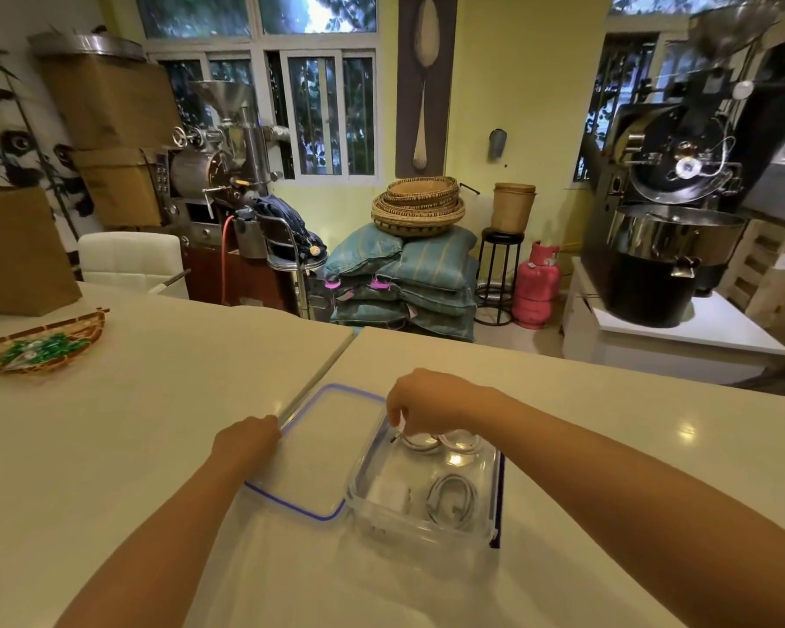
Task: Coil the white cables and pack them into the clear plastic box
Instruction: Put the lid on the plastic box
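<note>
A woven tray (37, 346) of green-wrapped pieces sits far off at the left of the cream worktop (155, 423), with a brown paper bag (19, 251) behind it, both well apart from the work. Nothing lies between the hands and the clear plastic box (427, 532), which stands near the front edge. Its blue-rimmed lid (318, 451) lies flat, touching the box on the left. The left hand (245, 439) rests on the lid's left edge; whether its fingers grip cannot be told. The right hand (427, 401) hangs over the box's far end, fingers curled down onto a coiled white cable (420, 441). A second coil (454, 496) and a white adapter (390, 494) lie in the near half. Beyond the worktop stand a white chair (128, 258), two coffee roasters, stacked teal sacks (404, 283) topped with baskets (418, 206), a pink gas cylinder (540, 283) and barred windows in yellow walls.
</note>
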A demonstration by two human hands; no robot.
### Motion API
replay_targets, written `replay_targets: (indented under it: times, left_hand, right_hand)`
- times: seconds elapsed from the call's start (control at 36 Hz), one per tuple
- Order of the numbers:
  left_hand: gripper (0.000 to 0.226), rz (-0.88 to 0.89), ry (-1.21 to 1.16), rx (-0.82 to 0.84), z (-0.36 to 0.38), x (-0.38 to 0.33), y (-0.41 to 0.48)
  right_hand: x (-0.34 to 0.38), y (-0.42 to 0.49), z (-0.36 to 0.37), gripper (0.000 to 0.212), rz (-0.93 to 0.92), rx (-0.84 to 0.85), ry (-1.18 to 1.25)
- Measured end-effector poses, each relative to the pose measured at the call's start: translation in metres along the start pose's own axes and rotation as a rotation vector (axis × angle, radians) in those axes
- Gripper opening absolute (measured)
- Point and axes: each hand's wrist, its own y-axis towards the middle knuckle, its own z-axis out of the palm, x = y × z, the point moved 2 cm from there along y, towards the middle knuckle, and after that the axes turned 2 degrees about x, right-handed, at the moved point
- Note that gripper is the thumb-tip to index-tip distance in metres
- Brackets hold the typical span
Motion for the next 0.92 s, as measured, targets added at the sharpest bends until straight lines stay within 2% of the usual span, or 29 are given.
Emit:
replay_targets:
  times: [0.14, 0.31, 0.42, 0.5, 0.58, 0.67, 0.75, 0.92]
  left_hand:
    - [0.032, 0.018, 0.009, -0.002, -0.006, 0.003, 0.0]
    - [0.036, 0.057, -0.211, 0.006, -0.032, 0.003, -0.003]
    - [0.032, 0.106, -0.26, -0.037, -0.062, -0.009, -0.015]
    - [0.028, 0.144, -0.273, -0.108, -0.08, -0.025, -0.024]
    - [0.029, 0.184, -0.225, -0.152, -0.089, -0.043, -0.035]
    - [0.029, 0.225, -0.174, -0.183, -0.092, -0.058, -0.045]
    - [0.028, 0.269, -0.187, -0.2, -0.093, -0.067, -0.053]
    - [0.027, 0.422, -0.415, -0.098, -0.097, -0.078, -0.062]
  right_hand:
    - [0.006, 0.012, -0.001, 0.025, 0.017, -0.057, 0.104]
    - [0.017, 0.028, -0.002, 0.026, 0.042, -0.114, 0.317]
    - [0.026, 0.041, -0.005, 0.032, 0.129, -0.188, 0.712]
    - [0.031, 0.05, -0.006, 0.045, 0.24, -0.213, 1.046]
    - [0.035, 0.054, -0.005, 0.056, 0.324, -0.182, 1.227]
    - [0.035, 0.055, -0.004, 0.055, 0.392, -0.177, 1.303]
    - [0.031, 0.053, -0.003, 0.043, 0.437, -0.202, 1.302]
    - [0.023, 0.042, -0.013, 0.016, 0.449, -0.223, 1.246]
